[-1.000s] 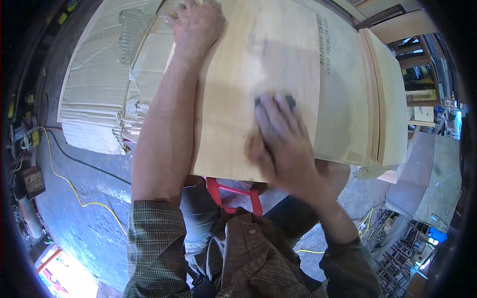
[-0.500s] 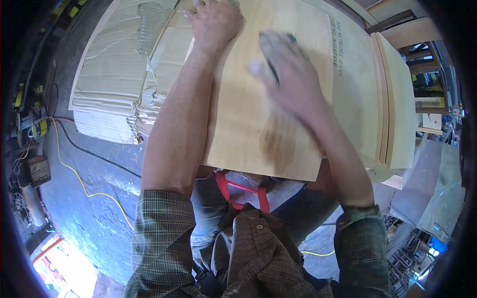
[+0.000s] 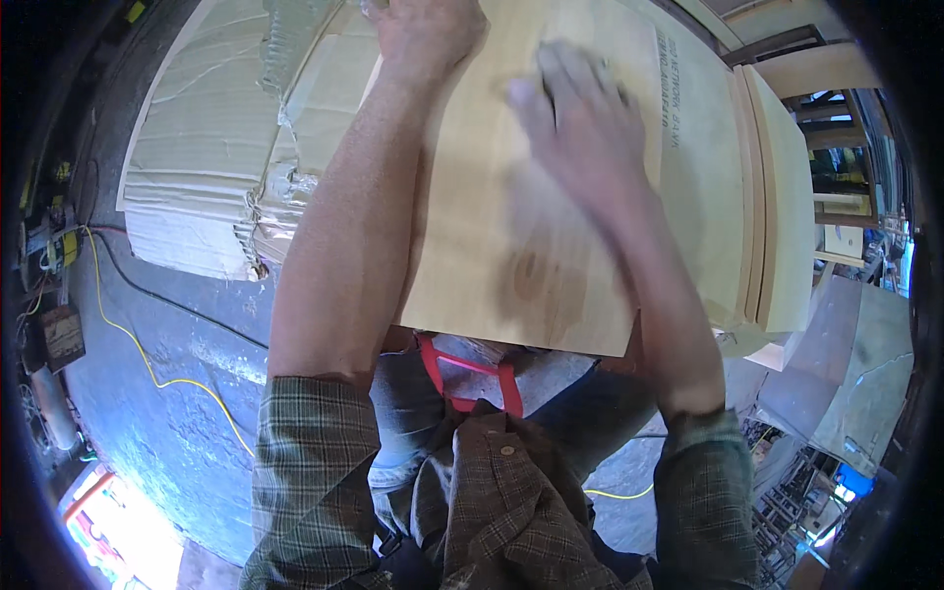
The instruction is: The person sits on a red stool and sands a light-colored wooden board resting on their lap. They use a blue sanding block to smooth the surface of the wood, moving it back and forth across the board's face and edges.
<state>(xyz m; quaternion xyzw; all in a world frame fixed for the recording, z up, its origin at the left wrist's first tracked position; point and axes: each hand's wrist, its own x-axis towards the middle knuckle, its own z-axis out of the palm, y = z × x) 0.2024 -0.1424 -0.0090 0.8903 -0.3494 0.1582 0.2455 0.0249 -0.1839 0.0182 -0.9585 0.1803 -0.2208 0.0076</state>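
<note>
A pale plywood board (image 3: 462,246) lies flat in front of me, with a brown knot mark near its near edge. My left hand (image 3: 430,34) rests at the board's far left part, its fingers mostly cut off by the top of the view. The forearm runs along the board's left edge. Over the board's far right half, my right hand (image 3: 590,118) is pressed down, somewhat blurred, fingers stretched forward and thumb out to the left. Something thin and dark shows beside the fingers; most of it is hidden under the hand.
Torn cardboard packaging (image 3: 211,177) lies left of the board. Stacked wooden panels (image 3: 777,206) stand on the right. Below the board is a red-framed object (image 3: 511,388) between my legs. A yellow cord (image 3: 187,382) and a dark cable cross the grey floor (image 3: 157,462).
My right hand has shifted slightly right and away from me across the board. My left hand stays in place on it, while the whole view has tilted a little.
</note>
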